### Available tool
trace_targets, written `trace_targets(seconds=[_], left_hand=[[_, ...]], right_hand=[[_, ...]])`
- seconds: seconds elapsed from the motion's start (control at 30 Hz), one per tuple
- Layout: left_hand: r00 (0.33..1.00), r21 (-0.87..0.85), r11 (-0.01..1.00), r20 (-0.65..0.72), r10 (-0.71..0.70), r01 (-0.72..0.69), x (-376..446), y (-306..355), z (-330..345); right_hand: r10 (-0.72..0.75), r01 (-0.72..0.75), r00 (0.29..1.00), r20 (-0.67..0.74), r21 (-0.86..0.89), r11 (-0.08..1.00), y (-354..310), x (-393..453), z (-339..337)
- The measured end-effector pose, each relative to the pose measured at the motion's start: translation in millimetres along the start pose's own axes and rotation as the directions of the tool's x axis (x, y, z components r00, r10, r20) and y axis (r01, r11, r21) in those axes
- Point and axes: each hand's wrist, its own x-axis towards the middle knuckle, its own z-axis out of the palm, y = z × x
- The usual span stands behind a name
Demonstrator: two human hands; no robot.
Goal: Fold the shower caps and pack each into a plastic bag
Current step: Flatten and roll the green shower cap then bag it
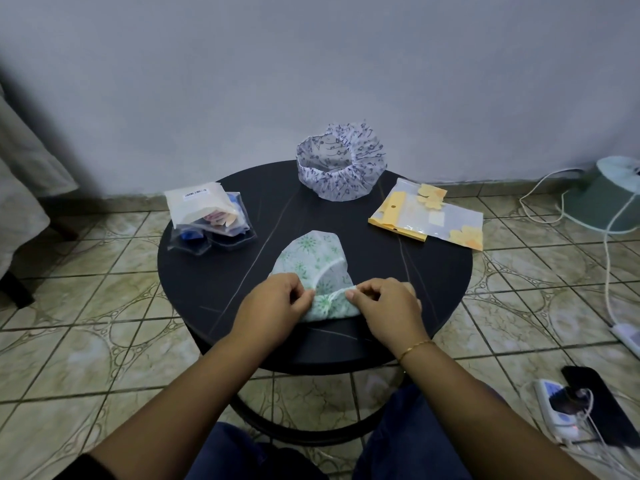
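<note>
Hands pinch the green-print shower cap (pixel 317 268) at the near edge of a round black table (pixel 207 289): left hand (pixel 277 299) and right hand (pixel 384 303) both grip its gathered hem. Beyond, a blue-print cap (pixel 341 164) stands open; filled plastic bags (pixel 207 216) lie left, yellow-flowered bags (pixel 429 216) right.

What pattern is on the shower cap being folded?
Green floral print on white, on the shower cap; head view.
</note>
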Motion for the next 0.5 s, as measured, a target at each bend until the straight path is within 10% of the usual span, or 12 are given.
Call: trace_targets(seconds=[0.17,0.27,0.5], left_hand=[[0.989,0.209,0.971,-0.060,0.132,-0.117,2.9,-5.3,6.4],[0.935,0.268,0.918,-0.123,0.332,-0.291,6.7,-9.6,9.1],[0.852,0.161,0.837,0.103,0.513,-0.523,5.7,-21.5,-1.1]], right_hand=[[-0.231,0.216,0.971,-0.067,-0.181,0.960,4.4,-1.7,-0.6],[-0.556,0.529,0.831,0.006,-0.317,0.787,5.7,-4.2,-0.4],[-0.405,0.474,0.870,0.280,-0.250,0.845,23.1,-7.4,-9.0]])
